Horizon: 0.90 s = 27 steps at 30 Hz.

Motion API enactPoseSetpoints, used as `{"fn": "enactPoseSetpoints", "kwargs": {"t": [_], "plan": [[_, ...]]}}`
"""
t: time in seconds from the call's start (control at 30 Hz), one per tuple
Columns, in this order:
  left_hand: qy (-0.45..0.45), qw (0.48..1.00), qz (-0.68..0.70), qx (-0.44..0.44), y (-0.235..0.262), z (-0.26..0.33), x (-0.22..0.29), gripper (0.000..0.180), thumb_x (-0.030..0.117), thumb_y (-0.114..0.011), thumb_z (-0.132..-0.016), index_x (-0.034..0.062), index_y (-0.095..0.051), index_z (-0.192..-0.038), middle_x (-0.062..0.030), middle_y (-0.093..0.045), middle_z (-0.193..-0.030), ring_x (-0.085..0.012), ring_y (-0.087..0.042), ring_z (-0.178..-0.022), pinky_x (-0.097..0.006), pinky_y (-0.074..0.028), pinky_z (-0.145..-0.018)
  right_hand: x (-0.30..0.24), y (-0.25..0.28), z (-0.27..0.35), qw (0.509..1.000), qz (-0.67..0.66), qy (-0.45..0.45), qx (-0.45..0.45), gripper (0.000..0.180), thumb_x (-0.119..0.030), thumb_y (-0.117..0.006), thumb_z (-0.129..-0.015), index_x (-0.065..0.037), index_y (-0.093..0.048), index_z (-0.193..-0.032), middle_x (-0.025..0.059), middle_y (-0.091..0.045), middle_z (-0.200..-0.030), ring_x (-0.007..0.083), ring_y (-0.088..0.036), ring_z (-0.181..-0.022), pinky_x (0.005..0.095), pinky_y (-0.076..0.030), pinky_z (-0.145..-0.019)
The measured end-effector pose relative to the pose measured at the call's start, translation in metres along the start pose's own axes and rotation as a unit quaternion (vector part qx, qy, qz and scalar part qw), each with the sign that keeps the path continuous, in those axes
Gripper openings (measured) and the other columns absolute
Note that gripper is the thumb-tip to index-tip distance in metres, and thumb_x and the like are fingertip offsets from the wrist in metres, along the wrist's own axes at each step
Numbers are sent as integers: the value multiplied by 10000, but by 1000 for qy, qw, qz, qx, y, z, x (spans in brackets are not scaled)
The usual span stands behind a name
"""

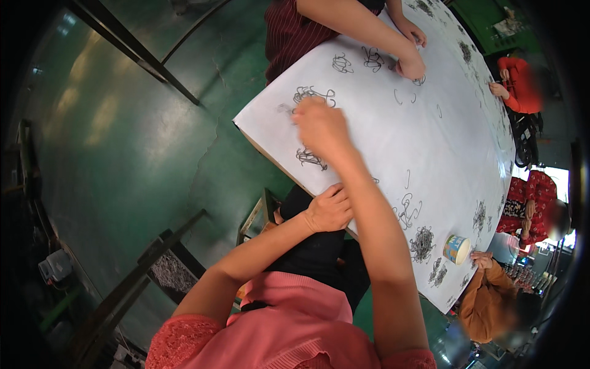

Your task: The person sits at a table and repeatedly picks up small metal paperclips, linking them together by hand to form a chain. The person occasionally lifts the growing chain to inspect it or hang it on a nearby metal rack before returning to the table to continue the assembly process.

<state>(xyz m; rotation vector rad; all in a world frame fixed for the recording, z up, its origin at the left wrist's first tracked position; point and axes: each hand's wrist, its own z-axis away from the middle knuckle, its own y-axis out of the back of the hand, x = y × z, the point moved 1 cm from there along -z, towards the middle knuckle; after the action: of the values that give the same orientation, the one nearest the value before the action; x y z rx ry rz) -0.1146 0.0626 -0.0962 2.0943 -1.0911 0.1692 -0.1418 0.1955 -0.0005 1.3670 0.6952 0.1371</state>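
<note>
My right hand (321,126) is over the white table (362,132) near its left corner, smeared by motion, its fingers curled together. A grey blur shows by its fingertips; what they hold cannot be made out. Just beyond lies a pile of dark bent wire hooks (305,93), partly covered by the hand. Another small pile of wire hooks (311,158) lies nearer me, below the hand. My left hand (330,210) is closed at the table's near edge, beside my right forearm. Whatever it may hold is hidden.
Across the corner, another person's hand (410,64) touches hooks. More hook piles (422,244) lie to the right, by a paper tub (456,249) and a person's hand (482,259). Two people in red sit along the far right side. A metal frame (163,71) stands on the green floor.
</note>
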Motion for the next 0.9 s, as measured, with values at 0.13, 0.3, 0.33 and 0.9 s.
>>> {"fn": "enactPoseSetpoints", "kwargs": {"t": [0.13, 0.3, 0.33, 0.9], "plan": [[-23, 1000, 1, -17, 12, -18, 5, 205, 169, -544, -760, 119, -622, -943, -17, -614, -1092, -176, -572, -1042, -321, -424, -833, 100, 43, 9, 991, 12, -119, 58, 148, -191, -587, -850, -72, -655, -906, 100, -655, -969, 312, -614, -927, 416, -479, -782], [-27, 999, 0, -19, 11, -20, 7, 200, 164, -544, -765, 126, -619, -947, -13, -613, -1094, -165, -570, -1050, -309, -422, -825, 205, 91, 10, 965, 3, -235, 120, 239, -224, -612, -853, -79, -643, -1041, 124, -681, -936, 311, -634, -896, 416, -478, -798], [-30, 999, -3, -19, 11, -20, 6, 198, 165, -545, -765, 127, -620, -945, -12, -614, -1092, -164, -571, -1047, -307, -423, -822, 209, 98, 12, 957, 25, -245, 151, 245, -217, -621, -849, -84, -640, -1053, 121, -676, -941, 310, -635, -884, 414, -478, -797], [-34, 999, -28, -17, 10, -18, 5, 177, 154, -566, -744, 126, -625, -910, -10, -620, -1070, -170, -587, -1016, -310, -438, -779, 72, 25, 50, 988, -148, 5, 45, 162, -44, -562, -857, -68, -665, -980, 80, -597, -967, 260, -601, -883, 339, -476, -793]]}}
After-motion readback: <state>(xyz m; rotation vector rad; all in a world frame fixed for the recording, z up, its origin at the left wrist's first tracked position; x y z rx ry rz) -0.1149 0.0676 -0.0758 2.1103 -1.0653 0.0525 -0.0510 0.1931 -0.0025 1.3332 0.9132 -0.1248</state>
